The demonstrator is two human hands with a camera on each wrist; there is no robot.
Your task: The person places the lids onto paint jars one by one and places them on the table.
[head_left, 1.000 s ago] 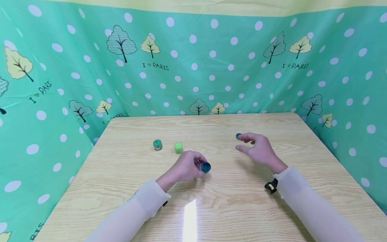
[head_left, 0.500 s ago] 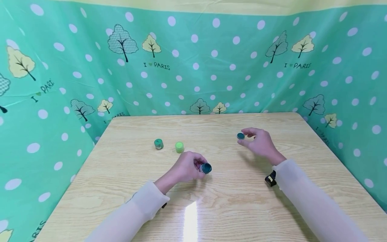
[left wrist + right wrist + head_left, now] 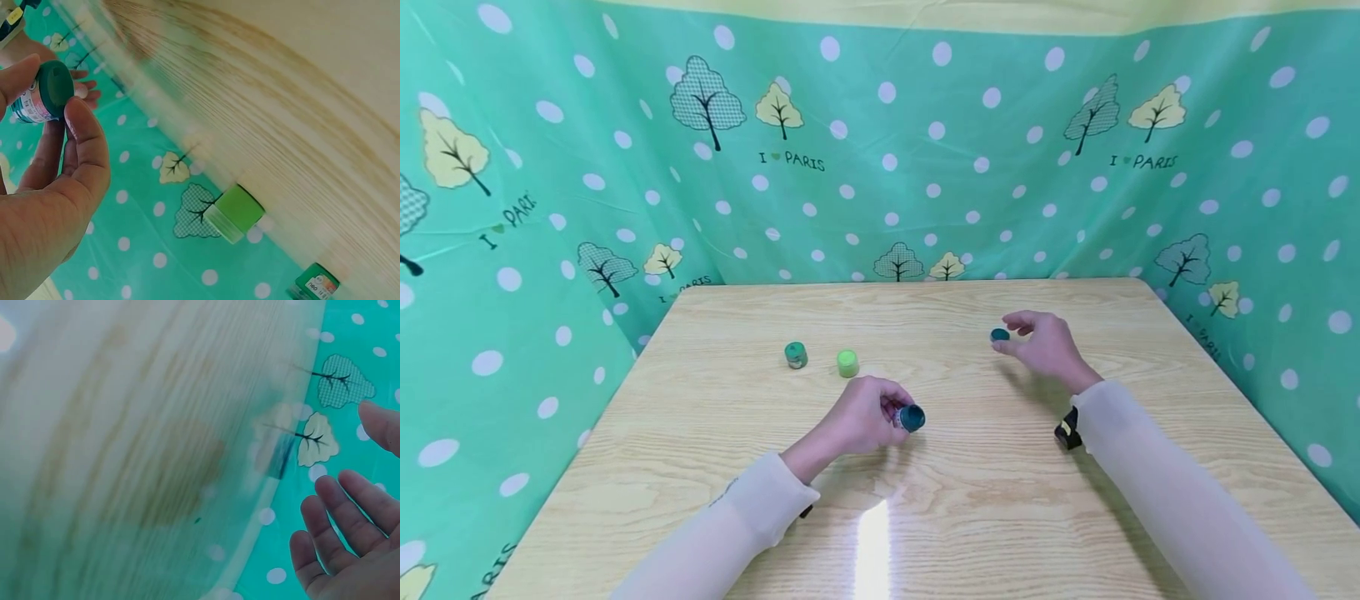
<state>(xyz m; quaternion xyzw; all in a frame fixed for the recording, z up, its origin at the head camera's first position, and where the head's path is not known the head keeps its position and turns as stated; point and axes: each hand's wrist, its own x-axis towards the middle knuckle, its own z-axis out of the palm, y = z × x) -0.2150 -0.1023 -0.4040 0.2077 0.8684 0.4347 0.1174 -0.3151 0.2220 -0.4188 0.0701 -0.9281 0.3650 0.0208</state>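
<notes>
In the head view, my left hand [image 3: 868, 414] grips a small dark teal jar [image 3: 912, 418] above the middle of the table, tilted with one round end toward the camera. The left wrist view shows thumb and fingers around this jar [image 3: 37, 100], which bears a printed label. Farther right, a teal disc-like lid [image 3: 999, 334] lies on the table; it also appears as a dark lid [image 3: 283, 456] in the right wrist view. Beside it is my right hand [image 3: 1047, 346], its thumb and fingers spread around the lid in the head view, apart from it in the right wrist view.
A light green jar [image 3: 847, 363] and a darker green jar [image 3: 796, 355] stand on the wooden table [image 3: 700, 425] beyond my left hand. A dotted green curtain [image 3: 917, 150] hangs along the back and sides.
My right hand has moved slightly farther across the table, bringing the thumb up close to the lid. The left hand and its jar have barely moved.
</notes>
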